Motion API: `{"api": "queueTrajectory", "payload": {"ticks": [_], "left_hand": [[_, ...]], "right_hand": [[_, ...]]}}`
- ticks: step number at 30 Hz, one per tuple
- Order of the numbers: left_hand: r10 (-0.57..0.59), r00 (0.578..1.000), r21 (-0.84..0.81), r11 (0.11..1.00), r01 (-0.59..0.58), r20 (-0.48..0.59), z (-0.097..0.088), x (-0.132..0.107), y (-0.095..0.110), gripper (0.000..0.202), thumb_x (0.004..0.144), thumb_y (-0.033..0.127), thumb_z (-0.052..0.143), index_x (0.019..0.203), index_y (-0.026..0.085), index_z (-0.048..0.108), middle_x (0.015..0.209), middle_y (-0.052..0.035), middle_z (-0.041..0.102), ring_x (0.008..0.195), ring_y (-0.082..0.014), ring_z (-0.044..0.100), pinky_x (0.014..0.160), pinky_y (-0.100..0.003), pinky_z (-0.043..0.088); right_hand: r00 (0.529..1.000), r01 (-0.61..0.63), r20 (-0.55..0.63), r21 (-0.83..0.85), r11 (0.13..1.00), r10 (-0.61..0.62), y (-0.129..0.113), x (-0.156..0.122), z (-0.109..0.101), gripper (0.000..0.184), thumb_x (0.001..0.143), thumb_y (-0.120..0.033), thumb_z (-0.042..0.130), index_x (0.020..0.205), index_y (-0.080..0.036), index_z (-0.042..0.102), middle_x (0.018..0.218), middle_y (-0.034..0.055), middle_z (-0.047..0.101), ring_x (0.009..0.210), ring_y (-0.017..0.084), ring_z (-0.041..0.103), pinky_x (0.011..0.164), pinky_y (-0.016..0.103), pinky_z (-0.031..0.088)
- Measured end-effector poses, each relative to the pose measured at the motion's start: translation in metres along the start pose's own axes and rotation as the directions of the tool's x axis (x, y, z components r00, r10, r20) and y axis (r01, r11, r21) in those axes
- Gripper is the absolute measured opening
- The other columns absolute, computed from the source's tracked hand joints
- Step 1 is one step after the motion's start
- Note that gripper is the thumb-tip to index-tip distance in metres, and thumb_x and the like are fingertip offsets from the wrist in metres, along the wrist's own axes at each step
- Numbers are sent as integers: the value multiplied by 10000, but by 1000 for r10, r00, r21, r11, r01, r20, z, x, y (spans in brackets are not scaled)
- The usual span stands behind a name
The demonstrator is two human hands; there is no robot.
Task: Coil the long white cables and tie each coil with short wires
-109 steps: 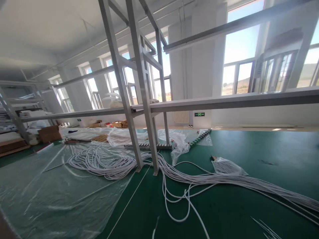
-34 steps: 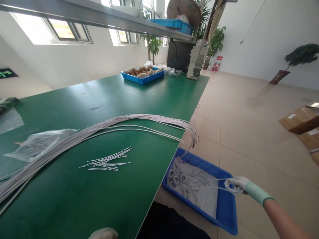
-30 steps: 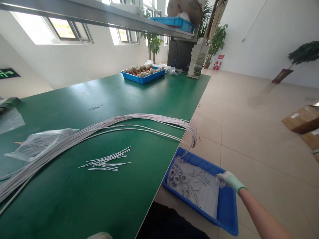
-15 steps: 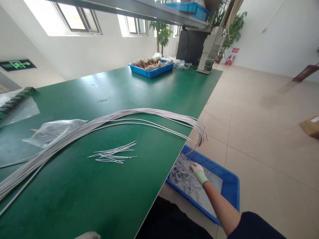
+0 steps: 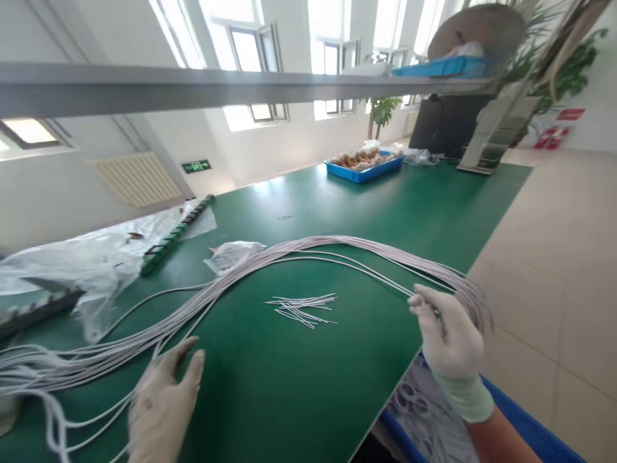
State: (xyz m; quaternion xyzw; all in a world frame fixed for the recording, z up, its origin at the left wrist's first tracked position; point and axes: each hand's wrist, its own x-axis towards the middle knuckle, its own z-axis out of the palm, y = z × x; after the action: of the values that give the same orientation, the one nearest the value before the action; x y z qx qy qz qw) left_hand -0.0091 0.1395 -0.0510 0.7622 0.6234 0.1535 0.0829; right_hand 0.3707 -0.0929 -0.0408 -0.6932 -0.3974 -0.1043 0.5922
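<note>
My white-gloved right hand (image 5: 450,341) pinches a few strands at the overhanging end of the long bundle of thin white cords (image 5: 332,242), which arcs across the green table (image 5: 366,212) to its right edge. My gloved left hand (image 5: 164,399) lies flat, fingers spread, by the cords farther back. I judge I'm singling out one cord; next calls for a light pull on it alone, palm pinning the rest.

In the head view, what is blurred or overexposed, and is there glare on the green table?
Head view: the white-gloved left hand is motion-smeared; the white-gloved right hand is sharper, though the bundle of long white wires blurs at its ends; the windows are blown out, with pale glare on the green table.
</note>
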Motion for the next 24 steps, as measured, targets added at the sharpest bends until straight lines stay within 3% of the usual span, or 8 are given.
{"api": "queueTrajectory", "payload": {"ticks": [4,7,11,16,19,21,22,24], "left_hand": [[-29,1000,180,983,27,7,3,39,-4,538,1035,363,337,1409,55,571,1394,-257,630,1292,-423,577,1098,-513,432],[-67,996,245,968,50,61,7,56,-10,421,1049,320,442,1363,98,614,1344,-200,677,1253,-360,622,1063,-521,467],[-47,985,226,974,9,165,0,70,-13,238,998,377,638,1084,166,709,1191,-89,722,1186,-280,651,1071,-551,480],[-74,916,-84,990,116,393,-29,63,-7,155,969,304,674,1015,159,701,1054,-63,736,989,-229,708,905,-442,585],[7,883,-350,919,179,469,-56,40,-7,237,1016,288,470,1080,191,676,1020,-59,739,894,-196,718,774,-314,603],[62,878,-457,870,186,474,-71,21,-11,297,1009,362,422,1088,222,672,1026,-59,738,864,-205,711,743,-307,603],[84,877,-487,854,181,473,-76,11,-15,320,999,431,439,1065,242,689,1029,-62,743,871,-226,713,752,-333,608],[93,896,-520,838,165,435,-82,-9,-27,323,953,501,510,921,285,749,1033,-68,757,982,-290,721,861,-434,606]], "right_hand": [[890,-133,452,150,980,52,-20,36,86,308,988,-429,577,1173,-223,712,1025,104,748,958,302,696,901,491,595],[779,-241,617,138,961,107,-22,43,144,246,978,-365,606,1115,-204,731,979,85,750,913,283,706,841,455,611],[553,-417,802,30,908,227,-26,37,199,96,964,-224,680,1001,-171,751,844,25,729,801,227,694,781,397,596],[268,-670,890,-102,736,368,-41,37,243,148,1031,-286,694,1019,-139,704,924,18,716,794,172,697,762,343,602],[98,-822,884,-187,538,458,-52,37,266,234,1064,-370,647,1084,-139,684,1006,46,723,837,185,718,761,349,619],[-3,-894,873,-221,390,488,-60,34,280,279,1078,-403,617,1120,-134,679,1050,70,727,882,205,732,783,374,630],[-29,-922,869,-214,323,495,-65,32,287,294,1081,-413,607,1137,-132,678,1074,80,727,904,213,734,794,385,633],[-3,-966,854,-137,220,520,-74,31,298,307,1081,-418,607,1184,-136,668,1125,89,717,931,218,729,805,393,636]]}}
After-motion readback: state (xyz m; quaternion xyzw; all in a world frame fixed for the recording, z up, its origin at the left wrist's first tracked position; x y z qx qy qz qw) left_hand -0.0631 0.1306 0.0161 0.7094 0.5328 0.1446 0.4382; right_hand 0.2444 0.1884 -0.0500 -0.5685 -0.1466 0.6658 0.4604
